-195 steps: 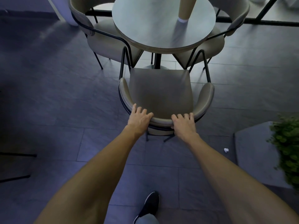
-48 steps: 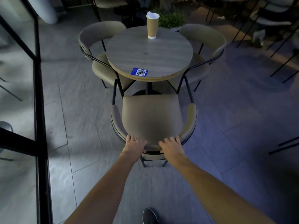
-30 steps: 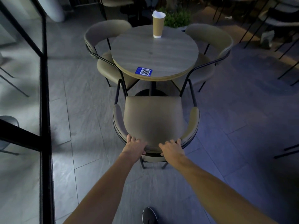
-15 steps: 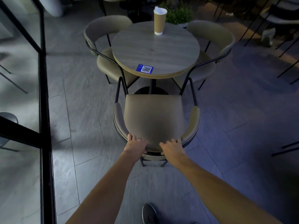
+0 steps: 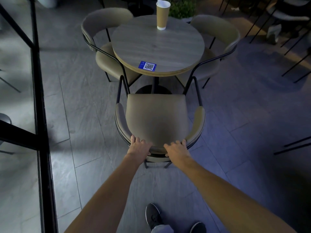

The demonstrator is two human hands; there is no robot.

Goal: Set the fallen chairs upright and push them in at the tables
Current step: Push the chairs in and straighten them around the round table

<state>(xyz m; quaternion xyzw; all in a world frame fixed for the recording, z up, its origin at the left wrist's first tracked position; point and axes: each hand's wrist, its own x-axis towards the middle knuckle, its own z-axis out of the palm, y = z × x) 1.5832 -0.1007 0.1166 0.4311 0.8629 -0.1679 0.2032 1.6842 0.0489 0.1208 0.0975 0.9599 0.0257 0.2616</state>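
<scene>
**Chair upright at the round worktop, both hands on its backrest**

Grey stone-look tiles (image 5: 80, 101) covered the floor, with a black-framed glass partition (image 5: 38, 91) running down the left side. A round wood-grain worktop (image 5: 158, 46) stood ahead on a dark pedestal base. On it sat a tall paper cup (image 5: 161, 15) near the far edge and a blue QR-code card (image 5: 147, 66) near the near edge. A leafy plant (image 5: 182, 7) showed just behind the cup.

Three beige chairs with black metal frames stood around the worktop. The left chair (image 5: 107, 39) and the right chair (image 5: 217, 36) were both upright, their seats tucked partly under the top. The near chair (image 5: 156, 118) was also upright, facing the worktop, its seat front close to the pedestal but not yet under the top; its black arm tubes reached up beside the worktop's edge.

The left hand (image 5: 138, 147) gripped the curved backrest rim left of centre, fingers (image 5: 134, 139) curled over the top. The right hand (image 5: 176, 149) held the same rim right of centre, fingers hooked over it. Both forearms stretched straight forward. Two dark shoes (image 5: 153, 216) stood on the tiles below, well behind the chair. More chair legs were dimly visible at the far right.
</scene>
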